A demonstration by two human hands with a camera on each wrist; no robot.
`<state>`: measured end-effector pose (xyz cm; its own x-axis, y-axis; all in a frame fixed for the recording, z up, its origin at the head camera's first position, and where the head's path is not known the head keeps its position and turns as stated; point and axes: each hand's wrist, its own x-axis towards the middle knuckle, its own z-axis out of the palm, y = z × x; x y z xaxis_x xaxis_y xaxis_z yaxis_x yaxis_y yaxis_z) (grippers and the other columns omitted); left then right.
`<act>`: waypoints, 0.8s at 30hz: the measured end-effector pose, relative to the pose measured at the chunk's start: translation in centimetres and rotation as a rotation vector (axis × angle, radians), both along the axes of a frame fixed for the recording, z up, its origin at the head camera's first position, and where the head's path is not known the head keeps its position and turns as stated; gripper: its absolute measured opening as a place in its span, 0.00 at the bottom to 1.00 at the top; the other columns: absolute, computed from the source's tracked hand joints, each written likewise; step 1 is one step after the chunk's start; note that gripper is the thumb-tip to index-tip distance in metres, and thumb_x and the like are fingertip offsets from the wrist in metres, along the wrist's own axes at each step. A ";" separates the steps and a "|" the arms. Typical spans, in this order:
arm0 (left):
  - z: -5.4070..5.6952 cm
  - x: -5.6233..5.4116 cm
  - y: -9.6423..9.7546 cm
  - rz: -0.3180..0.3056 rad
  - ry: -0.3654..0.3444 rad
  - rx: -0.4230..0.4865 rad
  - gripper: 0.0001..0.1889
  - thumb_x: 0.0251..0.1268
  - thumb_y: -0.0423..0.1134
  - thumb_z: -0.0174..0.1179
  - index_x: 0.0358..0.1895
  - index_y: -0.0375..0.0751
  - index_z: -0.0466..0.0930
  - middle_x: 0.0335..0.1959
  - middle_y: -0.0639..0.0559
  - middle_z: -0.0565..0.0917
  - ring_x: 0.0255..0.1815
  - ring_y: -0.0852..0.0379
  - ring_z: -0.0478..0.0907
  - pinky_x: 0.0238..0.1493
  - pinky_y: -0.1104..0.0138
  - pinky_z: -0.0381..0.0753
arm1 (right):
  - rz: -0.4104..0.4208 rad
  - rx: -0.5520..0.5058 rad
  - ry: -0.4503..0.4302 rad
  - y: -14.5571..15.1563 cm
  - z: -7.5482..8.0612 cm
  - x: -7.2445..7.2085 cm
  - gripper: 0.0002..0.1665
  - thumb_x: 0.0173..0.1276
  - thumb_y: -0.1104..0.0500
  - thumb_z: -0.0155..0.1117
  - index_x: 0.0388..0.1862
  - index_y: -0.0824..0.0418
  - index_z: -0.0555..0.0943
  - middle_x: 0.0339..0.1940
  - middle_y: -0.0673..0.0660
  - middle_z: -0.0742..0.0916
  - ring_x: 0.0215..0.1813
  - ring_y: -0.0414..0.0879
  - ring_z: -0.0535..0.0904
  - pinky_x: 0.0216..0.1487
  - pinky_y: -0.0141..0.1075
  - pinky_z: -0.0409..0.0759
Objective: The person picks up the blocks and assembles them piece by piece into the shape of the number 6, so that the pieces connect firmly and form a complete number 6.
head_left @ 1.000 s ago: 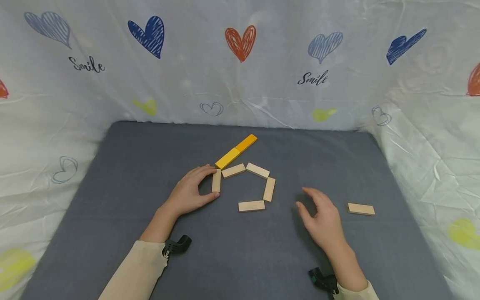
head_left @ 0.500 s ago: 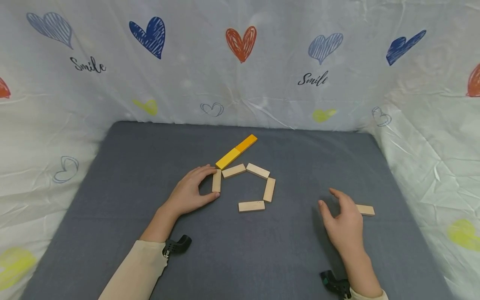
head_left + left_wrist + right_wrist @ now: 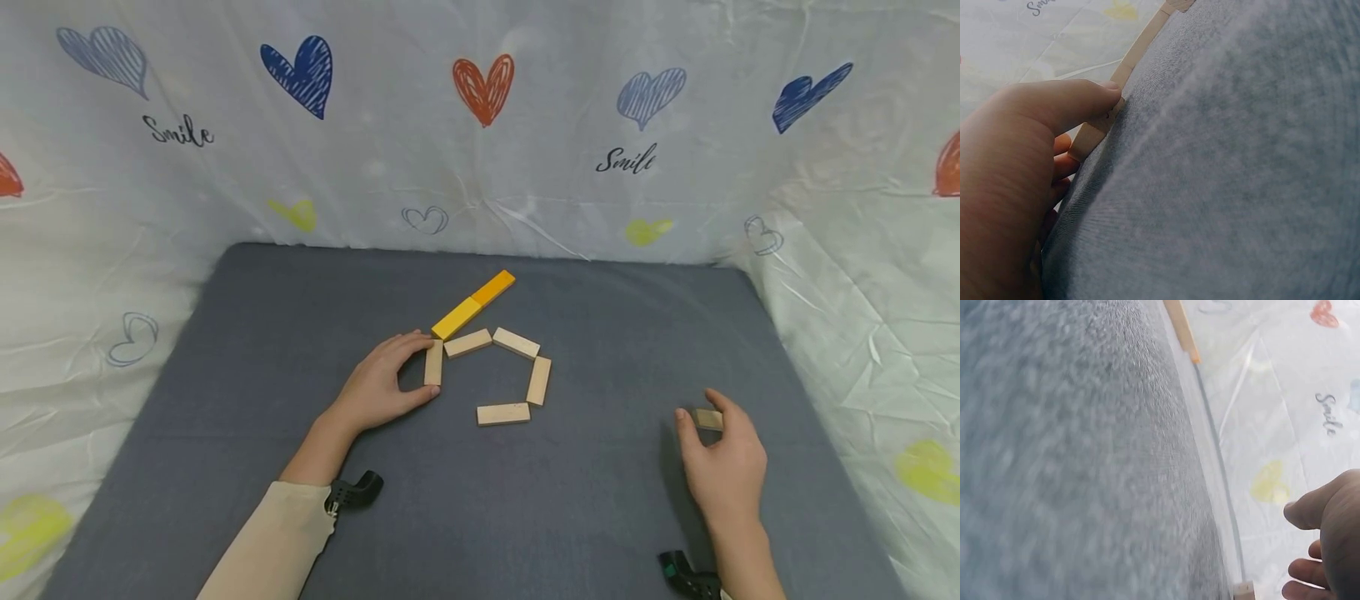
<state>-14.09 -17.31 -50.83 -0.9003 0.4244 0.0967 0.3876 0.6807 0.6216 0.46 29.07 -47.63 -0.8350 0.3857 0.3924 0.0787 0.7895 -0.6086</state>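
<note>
My left hand (image 3: pixel 378 379) holds a plain wooden block (image 3: pixel 433 363) by its two ends, thumb at the near end and fingertips at the far one. In the left wrist view the thumb (image 3: pixel 1085 100) lies at the block (image 3: pixel 1088 139), with fingers partly hidden behind. My right hand (image 3: pixel 726 467) is over a lone wooden block (image 3: pixel 707 419) at the right, thumb and fingers spread apart. The hand covers that block's right part. In the right wrist view a block end (image 3: pixel 1244 591) shows at the bottom, left of the fingers.
Two yellow blocks (image 3: pixel 456 319) lie end to end, slanting away behind the held block. Several plain blocks, among them a front one (image 3: pixel 503 414) and a right one (image 3: pixel 538 381), form a partial ring. Grey cloth (image 3: pixel 570 500) covers the table; a printed curtain (image 3: pixel 555 125) hangs behind.
My right hand has moved rightward, from bare cloth beside the ring of blocks to the lone block at the right. The left hand and its block have stayed put.
</note>
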 end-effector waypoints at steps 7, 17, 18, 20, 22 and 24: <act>-0.1 0.0 0.0 -0.001 -0.003 0.000 0.40 0.68 0.58 0.76 0.80 0.53 0.75 0.85 0.48 0.68 0.85 0.37 0.61 0.81 0.32 0.64 | -0.081 -0.003 -0.069 1.4 -0.6 0.5 0.36 0.73 0.60 0.77 0.76 0.72 0.76 0.68 0.77 0.82 0.70 0.76 0.75 0.67 0.74 0.73; 0.1 0.1 0.1 -0.004 0.006 0.002 0.41 0.67 0.57 0.77 0.80 0.52 0.75 0.85 0.47 0.68 0.85 0.36 0.62 0.81 0.32 0.63 | -0.173 -0.056 -0.131 2.4 -0.6 0.9 0.46 0.74 0.58 0.75 0.82 0.76 0.66 0.74 0.81 0.73 0.76 0.79 0.66 0.76 0.72 0.64; 0.1 0.1 0.1 -0.004 0.006 0.003 0.41 0.67 0.57 0.78 0.80 0.52 0.75 0.85 0.47 0.68 0.85 0.36 0.62 0.81 0.32 0.63 | -0.176 -0.060 -0.136 2.4 -0.7 1.0 0.46 0.74 0.58 0.74 0.82 0.76 0.65 0.75 0.82 0.73 0.77 0.79 0.66 0.77 0.72 0.63; 0.1 0.1 0.1 -0.003 0.006 0.005 0.41 0.67 0.57 0.78 0.80 0.52 0.75 0.85 0.47 0.68 0.85 0.36 0.62 0.81 0.32 0.63 | -0.181 -0.065 -0.147 2.6 -0.7 1.0 0.47 0.74 0.58 0.74 0.83 0.77 0.63 0.75 0.82 0.72 0.77 0.79 0.65 0.77 0.72 0.62; 0.1 0.1 0.1 -0.004 0.006 0.004 0.41 0.67 0.57 0.78 0.80 0.52 0.75 0.85 0.47 0.68 0.85 0.36 0.62 0.81 0.32 0.63 | -0.178 -0.071 -0.157 2.8 -0.8 1.1 0.48 0.75 0.58 0.74 0.83 0.77 0.63 0.75 0.82 0.71 0.77 0.80 0.64 0.77 0.73 0.62; 0.0 0.0 0.1 -0.005 0.009 0.005 0.41 0.67 0.57 0.78 0.80 0.52 0.75 0.85 0.47 0.68 0.85 0.36 0.62 0.81 0.32 0.63 | -0.173 -0.077 -0.169 3.0 -1.0 1.1 0.48 0.75 0.57 0.74 0.83 0.78 0.62 0.75 0.83 0.71 0.77 0.80 0.64 0.77 0.73 0.62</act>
<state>-14.08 -17.21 -50.82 -0.8975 0.4280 0.1065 0.3961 0.6760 0.6213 1.55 32.11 -48.64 -0.8051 0.5522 0.2165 0.3148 0.7073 -0.6330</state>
